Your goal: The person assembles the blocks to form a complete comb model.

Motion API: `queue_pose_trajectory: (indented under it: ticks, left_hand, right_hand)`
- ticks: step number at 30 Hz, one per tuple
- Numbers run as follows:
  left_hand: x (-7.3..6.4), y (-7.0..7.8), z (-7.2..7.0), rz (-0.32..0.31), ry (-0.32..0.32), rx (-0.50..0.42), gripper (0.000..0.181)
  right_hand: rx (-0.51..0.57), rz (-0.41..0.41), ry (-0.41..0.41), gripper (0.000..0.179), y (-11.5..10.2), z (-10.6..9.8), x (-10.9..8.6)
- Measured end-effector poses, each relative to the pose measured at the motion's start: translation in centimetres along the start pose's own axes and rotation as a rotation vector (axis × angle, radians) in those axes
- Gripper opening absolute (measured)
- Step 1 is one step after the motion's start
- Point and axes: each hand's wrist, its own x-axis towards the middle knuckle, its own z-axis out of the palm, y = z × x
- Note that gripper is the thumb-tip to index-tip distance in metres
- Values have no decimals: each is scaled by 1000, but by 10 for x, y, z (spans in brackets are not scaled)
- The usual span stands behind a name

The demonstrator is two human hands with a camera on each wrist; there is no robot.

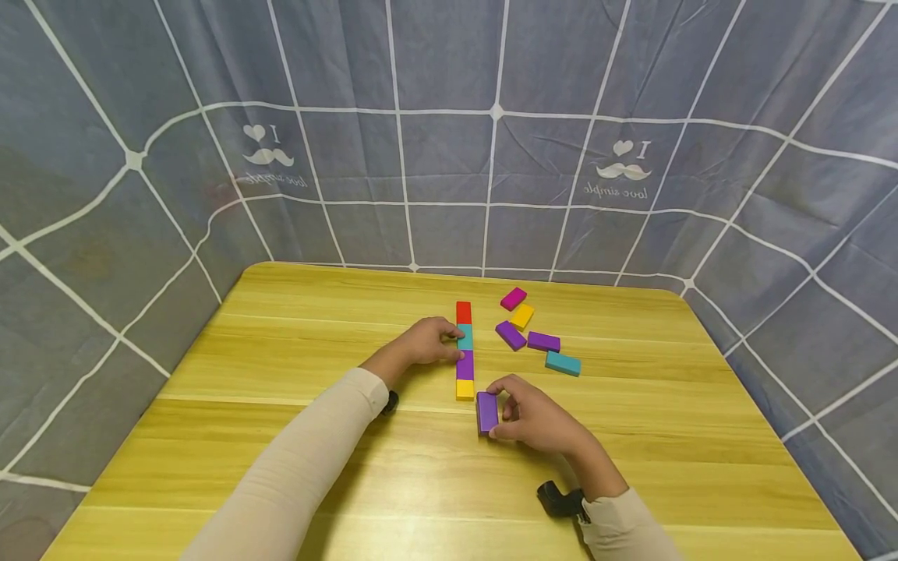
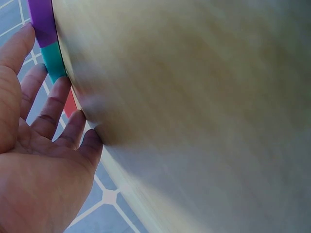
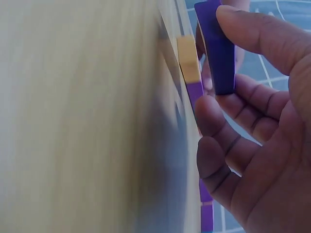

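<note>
A straight row of blocks lies on the table: a red block at the far end, then a teal block, a purple block and a yellow block at the near end. My left hand rests along the row's left side, thumb at the purple block and fingertips at the teal one, fingers loosely extended. Just right of the row's near end, my right hand pinches another purple block by its ends between thumb and finger. In the right wrist view this block shows above the tabletop, beside the row's yellow end.
To the right of the row lie several loose blocks: a magenta one, a yellow one, two purple ones, one angled and one nearly crosswise, and a teal one. A grey curtain with white lines surrounds the wooden table.
</note>
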Motion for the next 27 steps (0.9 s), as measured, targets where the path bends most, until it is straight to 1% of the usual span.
queue_pose_trajectory:
  ticks: [6, 11, 19, 22, 27]
  left_hand:
    - [-1, 0, -1, 18, 4, 7, 43]
    - [-1, 1, -1, 14, 2, 7, 43]
    - [-1, 1, 0, -11, 1, 8, 43]
    - [-1, 2, 0, -17, 1, 5, 43]
    - [-1, 2, 0, -6, 4, 1, 42]
  right_hand:
    - [-45, -21, -21, 47, -9, 11, 7]
    - [-77, -47, -29, 46, -14, 18, 10]
    - [-144, -9, -42, 49, -13, 24, 11]
    - [-144, -13, -43, 49, -12, 24, 11]
    - [-138, -16, -40, 47, -11, 24, 11]
